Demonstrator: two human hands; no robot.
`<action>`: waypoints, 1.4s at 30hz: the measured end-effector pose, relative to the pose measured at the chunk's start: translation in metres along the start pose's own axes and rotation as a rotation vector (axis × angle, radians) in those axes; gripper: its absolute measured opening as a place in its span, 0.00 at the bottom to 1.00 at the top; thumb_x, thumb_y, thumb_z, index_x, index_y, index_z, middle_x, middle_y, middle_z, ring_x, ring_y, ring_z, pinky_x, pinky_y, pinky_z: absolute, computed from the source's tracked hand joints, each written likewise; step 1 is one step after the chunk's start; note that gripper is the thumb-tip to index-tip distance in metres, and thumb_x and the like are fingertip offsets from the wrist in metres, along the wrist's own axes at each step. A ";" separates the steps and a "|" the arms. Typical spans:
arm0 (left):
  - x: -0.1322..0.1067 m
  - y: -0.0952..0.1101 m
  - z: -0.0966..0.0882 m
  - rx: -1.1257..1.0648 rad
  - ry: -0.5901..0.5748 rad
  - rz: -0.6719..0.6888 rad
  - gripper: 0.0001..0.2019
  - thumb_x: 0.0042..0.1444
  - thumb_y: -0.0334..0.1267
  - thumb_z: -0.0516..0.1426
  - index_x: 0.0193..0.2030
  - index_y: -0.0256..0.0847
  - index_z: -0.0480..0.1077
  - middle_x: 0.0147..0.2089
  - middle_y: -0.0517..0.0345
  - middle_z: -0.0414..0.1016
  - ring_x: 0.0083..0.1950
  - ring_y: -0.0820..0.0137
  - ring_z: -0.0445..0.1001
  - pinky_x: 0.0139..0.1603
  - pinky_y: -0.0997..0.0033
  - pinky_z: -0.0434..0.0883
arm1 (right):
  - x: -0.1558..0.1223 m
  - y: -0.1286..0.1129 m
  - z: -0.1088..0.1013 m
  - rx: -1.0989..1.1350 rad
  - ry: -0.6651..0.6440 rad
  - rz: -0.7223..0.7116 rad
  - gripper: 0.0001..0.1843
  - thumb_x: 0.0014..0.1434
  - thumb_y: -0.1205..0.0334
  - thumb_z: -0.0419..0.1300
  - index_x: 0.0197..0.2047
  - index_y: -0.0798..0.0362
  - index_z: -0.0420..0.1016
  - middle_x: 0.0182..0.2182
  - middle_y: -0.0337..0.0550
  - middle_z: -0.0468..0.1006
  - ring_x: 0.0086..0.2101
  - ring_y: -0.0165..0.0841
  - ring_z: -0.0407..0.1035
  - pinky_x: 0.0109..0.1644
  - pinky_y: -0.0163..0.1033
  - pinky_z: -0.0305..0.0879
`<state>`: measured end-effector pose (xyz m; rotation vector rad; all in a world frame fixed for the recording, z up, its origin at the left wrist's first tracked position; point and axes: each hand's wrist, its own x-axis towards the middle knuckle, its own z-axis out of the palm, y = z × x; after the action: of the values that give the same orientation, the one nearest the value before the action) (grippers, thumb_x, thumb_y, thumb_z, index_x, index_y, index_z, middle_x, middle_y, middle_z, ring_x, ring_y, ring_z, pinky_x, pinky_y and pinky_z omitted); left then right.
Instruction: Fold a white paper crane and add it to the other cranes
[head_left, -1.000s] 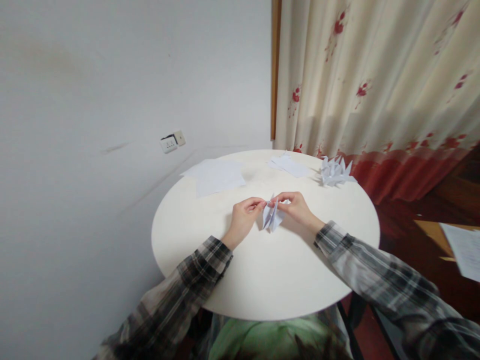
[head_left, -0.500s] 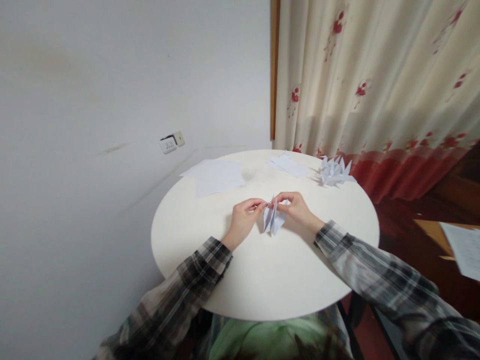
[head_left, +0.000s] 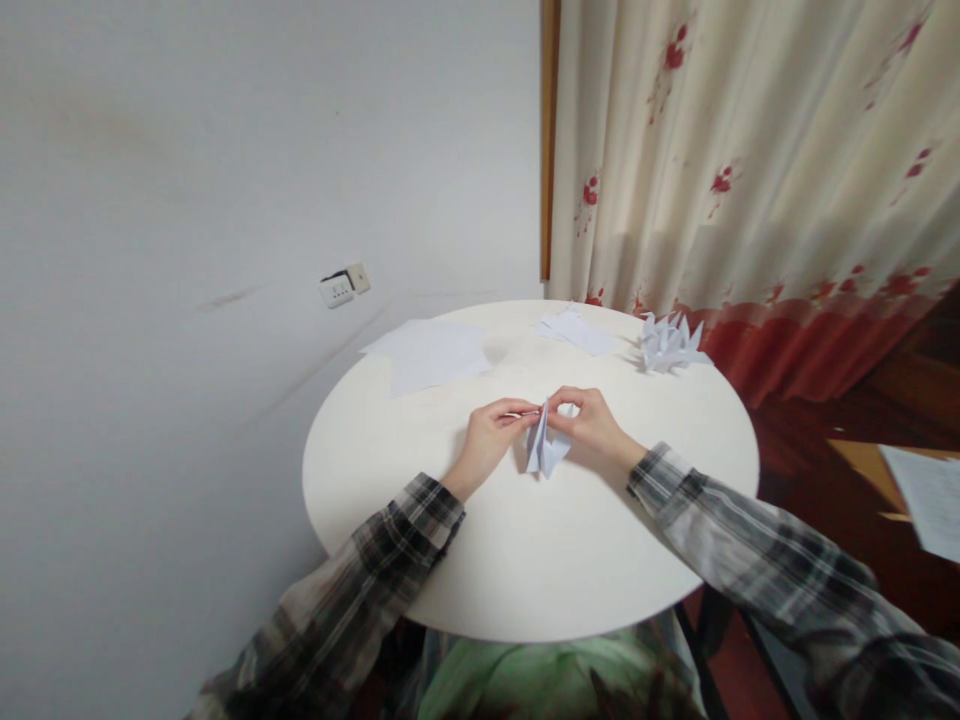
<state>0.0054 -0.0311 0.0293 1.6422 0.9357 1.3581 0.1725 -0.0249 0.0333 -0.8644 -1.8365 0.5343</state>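
A folded white paper crane stands over the middle of the round table, its narrow points and folds facing me. My left hand pinches its upper part from the left, thumb and forefinger together. From the right, my right hand grips the same folded paper between thumb and forefinger. The two sets of fingertips nearly meet at the top of the paper, and they hide part of its folds.
The round white table bears flat paper sheets at the back left, smaller paper pieces at the back, and a cluster of folded paper cranes at the back right. A wall stands left, a curtain behind.
The upright flap of the folded paper has tilted slightly, and its top sits a little lower. My left fingertips have shifted slightly right; both hands keep their pinch.
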 end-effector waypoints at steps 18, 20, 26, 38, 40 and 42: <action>-0.001 0.004 0.000 0.234 0.061 0.217 0.04 0.51 0.35 0.58 0.29 0.39 0.73 0.35 0.54 0.76 0.41 0.68 0.72 0.40 0.70 0.67 | 0.001 -0.004 0.000 -0.088 0.024 -0.119 0.07 0.50 0.65 0.60 0.22 0.54 0.72 0.22 0.40 0.76 0.26 0.30 0.69 0.34 0.35 0.62; -0.001 0.005 0.001 0.221 0.045 0.173 0.05 0.52 0.35 0.56 0.30 0.39 0.73 0.35 0.55 0.75 0.39 0.68 0.72 0.39 0.71 0.67 | 0.001 -0.004 0.000 -0.098 0.033 -0.113 0.07 0.50 0.65 0.61 0.22 0.54 0.72 0.22 0.40 0.75 0.26 0.30 0.69 0.33 0.35 0.62; -0.002 0.007 0.002 0.201 0.004 0.123 0.05 0.52 0.36 0.55 0.30 0.38 0.70 0.33 0.57 0.73 0.37 0.70 0.71 0.37 0.73 0.65 | 0.001 -0.004 -0.001 -0.083 0.044 -0.076 0.07 0.50 0.64 0.61 0.22 0.54 0.71 0.22 0.39 0.75 0.26 0.29 0.68 0.33 0.35 0.62; 0.003 -0.005 -0.005 0.088 0.181 0.057 0.05 0.52 0.37 0.55 0.31 0.38 0.66 0.30 0.58 0.71 0.34 0.71 0.71 0.37 0.73 0.67 | 0.002 0.004 0.003 0.250 -0.029 0.075 0.22 0.46 0.61 0.64 0.44 0.53 0.64 0.31 0.40 0.75 0.31 0.30 0.69 0.34 0.35 0.63; 0.002 -0.004 -0.005 0.071 0.143 0.069 0.05 0.51 0.37 0.56 0.33 0.38 0.66 0.32 0.58 0.72 0.36 0.71 0.72 0.38 0.73 0.68 | 0.002 0.008 0.002 0.218 -0.026 0.089 0.20 0.46 0.62 0.64 0.43 0.53 0.65 0.29 0.39 0.74 0.29 0.29 0.68 0.33 0.35 0.63; 0.000 -0.003 -0.005 0.058 0.066 0.075 0.10 0.50 0.37 0.58 0.38 0.38 0.66 0.34 0.57 0.73 0.37 0.71 0.73 0.39 0.73 0.68 | 0.003 0.010 0.000 0.179 0.007 0.087 0.18 0.47 0.62 0.63 0.42 0.53 0.66 0.27 0.38 0.73 0.28 0.28 0.67 0.34 0.36 0.63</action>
<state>0.0004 -0.0288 0.0269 1.6994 0.9688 1.4560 0.1747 -0.0164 0.0277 -0.8262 -1.7212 0.7374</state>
